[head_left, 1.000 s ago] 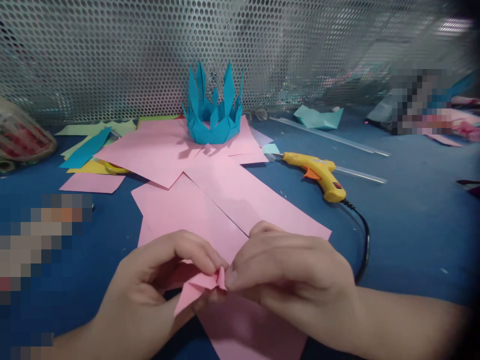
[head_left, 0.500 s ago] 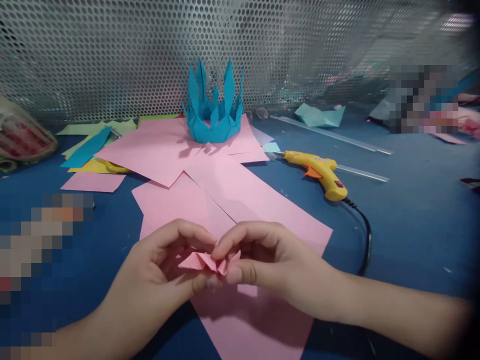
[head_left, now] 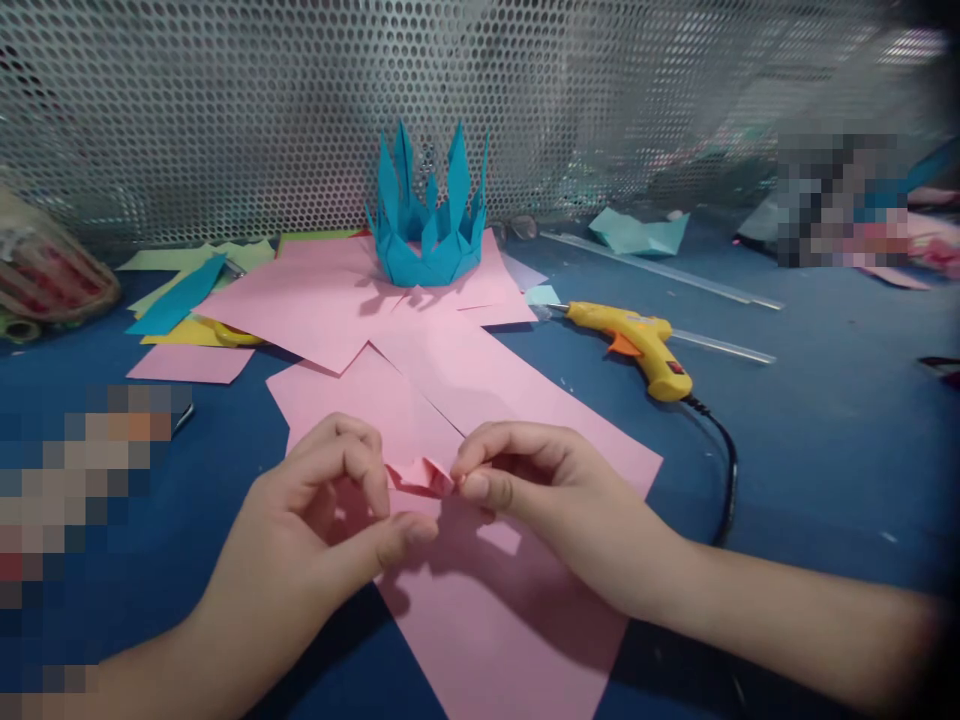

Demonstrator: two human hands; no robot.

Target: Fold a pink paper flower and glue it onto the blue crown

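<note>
- Left hand (head_left: 311, 525) is half open, thumb apart; I cannot tell if it touches the folded pink paper (head_left: 417, 477).
- Right hand (head_left: 551, 500) pinches this paper's right end.
- It is above pink sheets (head_left: 540, 400), its long axis roughly parallel to the worktop's (head_left: 817, 430) far edge.

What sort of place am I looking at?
Probably a papercraft workspace: a yellow glue gun lies on the blue tabletop, a blue folded-paper crown stands on pink sheets, and the right hand pinches a folded pink paper.

Folded pink paper piece (head_left: 421, 477): matt, creased
Spiky blue paper crown (head_left: 427, 265): matt
Yellow plastic glue gun (head_left: 641, 345): smooth
Grey perforated screen (head_left: 225, 120): metallic-looking
</note>
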